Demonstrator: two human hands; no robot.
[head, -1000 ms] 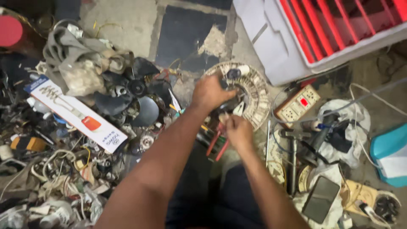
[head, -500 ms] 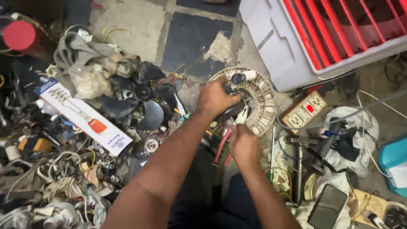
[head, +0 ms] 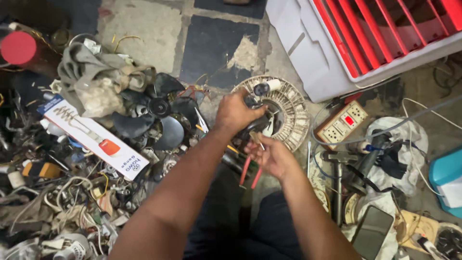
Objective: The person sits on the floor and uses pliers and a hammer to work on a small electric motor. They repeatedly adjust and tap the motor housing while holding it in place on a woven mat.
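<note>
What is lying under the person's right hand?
Under the right hand lie red-handled pliers on the floor, handles showing below the palm. Their jaws are hidden by the hand and by the dark part held in the left hand.

Head view, straight down (close)

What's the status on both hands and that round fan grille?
Left hand gripping dark part at fan grille. Right hand just below it, red-handled pliers underneath. Black fan blade left, clutter all around.
</note>
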